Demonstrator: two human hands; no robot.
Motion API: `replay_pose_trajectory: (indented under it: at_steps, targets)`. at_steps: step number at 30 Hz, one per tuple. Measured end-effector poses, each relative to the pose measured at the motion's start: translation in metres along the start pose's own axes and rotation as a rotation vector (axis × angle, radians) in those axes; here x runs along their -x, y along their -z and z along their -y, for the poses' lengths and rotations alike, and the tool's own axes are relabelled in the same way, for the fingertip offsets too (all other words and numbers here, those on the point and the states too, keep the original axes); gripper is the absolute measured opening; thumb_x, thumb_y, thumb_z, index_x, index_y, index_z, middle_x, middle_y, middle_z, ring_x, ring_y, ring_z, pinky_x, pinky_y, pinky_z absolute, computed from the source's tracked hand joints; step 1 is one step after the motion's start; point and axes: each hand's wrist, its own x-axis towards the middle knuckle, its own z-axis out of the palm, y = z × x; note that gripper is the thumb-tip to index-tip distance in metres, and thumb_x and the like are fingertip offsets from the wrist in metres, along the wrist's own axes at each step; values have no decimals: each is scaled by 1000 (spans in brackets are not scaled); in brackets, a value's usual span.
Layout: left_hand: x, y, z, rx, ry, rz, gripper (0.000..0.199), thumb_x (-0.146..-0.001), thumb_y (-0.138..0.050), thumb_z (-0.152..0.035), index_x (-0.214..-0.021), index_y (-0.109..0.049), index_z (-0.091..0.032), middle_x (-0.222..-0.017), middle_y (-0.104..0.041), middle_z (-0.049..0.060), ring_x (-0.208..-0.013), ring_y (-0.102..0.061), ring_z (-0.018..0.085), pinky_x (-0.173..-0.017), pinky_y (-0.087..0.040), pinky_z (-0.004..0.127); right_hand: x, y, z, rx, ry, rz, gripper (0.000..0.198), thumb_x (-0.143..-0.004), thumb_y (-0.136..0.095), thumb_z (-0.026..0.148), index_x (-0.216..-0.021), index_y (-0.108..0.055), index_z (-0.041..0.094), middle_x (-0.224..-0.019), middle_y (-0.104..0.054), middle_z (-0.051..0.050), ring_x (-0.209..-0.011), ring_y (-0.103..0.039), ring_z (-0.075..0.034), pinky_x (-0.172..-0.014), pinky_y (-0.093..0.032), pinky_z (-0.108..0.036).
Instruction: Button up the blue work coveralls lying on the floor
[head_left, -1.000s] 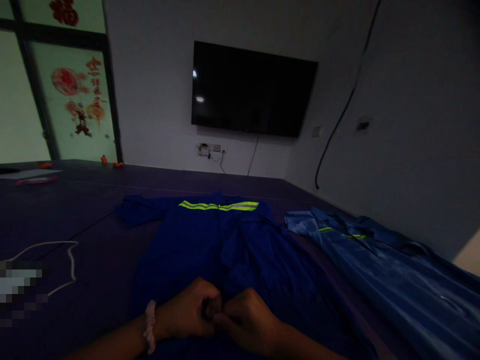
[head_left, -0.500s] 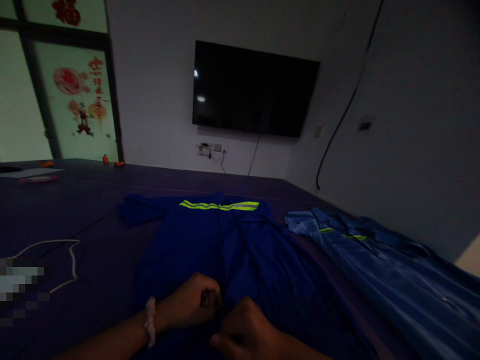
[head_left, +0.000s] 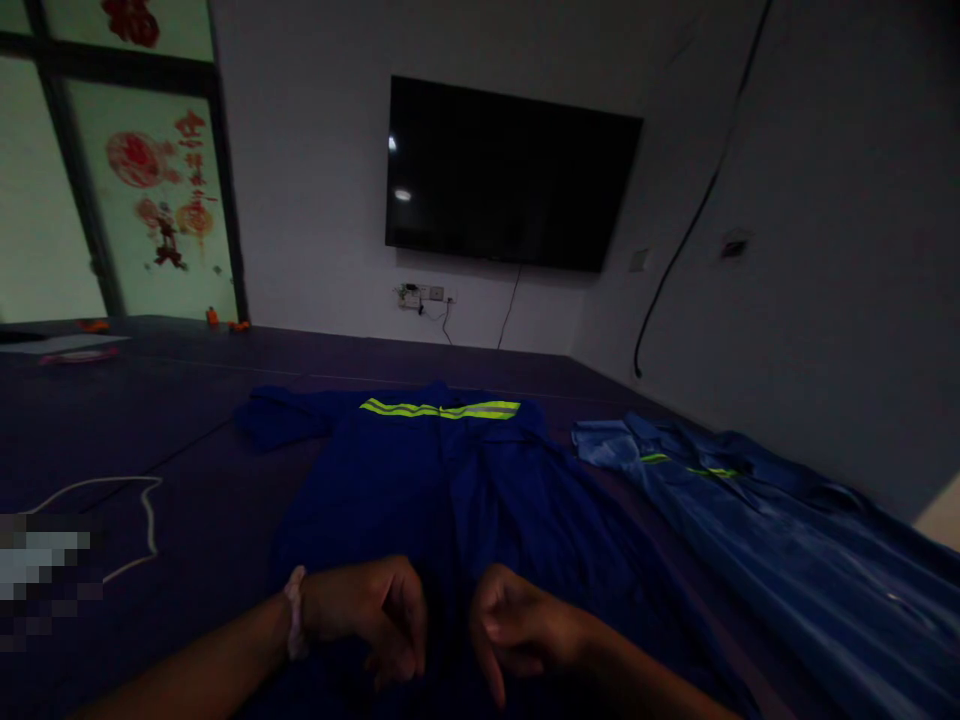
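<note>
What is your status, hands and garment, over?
Left hand and right hand curled, fingertips down on the dark blue coverall. Grip unclear. Lighter blue garment lies to the right, apart.

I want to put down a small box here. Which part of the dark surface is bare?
Bare surface lies between the white cord and the dark blue garment; more runs behind it toward the wall. The right side is crowded: the lighter blue garment covers it. Left hand and right hand rest on the near hem.

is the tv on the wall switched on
No, the tv on the wall shows a black screen with only small reflected light spots.
</note>
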Motion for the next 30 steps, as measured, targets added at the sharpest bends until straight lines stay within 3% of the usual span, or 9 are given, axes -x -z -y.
replay_pose_trajectory:
  at_steps: [3,6,8,10,13,17,22,30]
  targets:
    - [3,-5,-1,35,13,114,36,-55,-76,-44,-69,-69,-12,-58,-63,2,-47,-53,9,-39,-35,17,0,-2,3,5,-114,140,54,-68,-60,61,-62,-62,7,-36,-43,5,-27,-33,-4,-29,-18,-17]
    - [0,-8,-1,117,-46,55,40,-55,-74,-47,-72,-68,-11,-61,-64,3,-47,-54,8,-38,-33,17,-3,-5,1,16,-104,131,56,-69,-58,61,-67,-63,6,-38,-44,5,-26,-33,-3,-29,-18,-17]
    - [-4,-5,0,196,-124,-121,40,-55,-74,-47,-69,-65,-11,-55,-61,1,-42,-50,7,-37,-30,16,-7,-2,-2,20,-11,-18,57,-72,-53,62,-65,-63,6,-36,-43,5,-25,-30,-3,-29,-17,-17]
    - [-10,-1,1,235,-205,-342,38,-57,-73,-47,-67,-62,-12,-50,-57,-2,-38,-46,5,-36,-27,16,-11,3,-6,62,69,-255,59,-74,-49,65,-62,-62,8,-34,-42,5,-24,-28,-3,-29,-17,-17]
    - [-15,3,2,171,-231,-539,38,-60,-70,-46,-68,-59,-12,-51,-56,-3,-39,-42,4,-38,-25,16,-15,11,-11,231,40,-457,55,-73,-52,63,-59,-59,10,-36,-44,5,-28,-31,-3,-31,-19,-16]
    - [-16,-2,1,20,-131,-554,37,-60,-70,-45,-67,-57,-11,-55,-57,-2,-44,-43,4,-42,-26,17,-17,13,-18,521,-58,-497,48,-73,-57,56,-54,-54,12,-42,-46,3,-36,-38,-5,-36,-24,-17]
    - [-18,-5,2,-72,-75,-527,39,-59,-70,-47,-66,-56,-12,-51,-53,-4,-44,-42,5,-44,-27,18,-17,7,-23,899,0,-487,32,-78,-56,34,-56,-58,12,-46,-43,5,-42,-35,-4,-41,-21,-18]
    - [-21,-3,7,-115,-83,-540,40,-61,-68,-49,-70,-55,-12,-52,-51,-5,-45,-41,4,-46,-28,19,-18,7,-25,976,-18,-491,28,-79,-56,30,-59,-62,12,-48,-45,5,-43,-33,-4,-44,-22,-17]
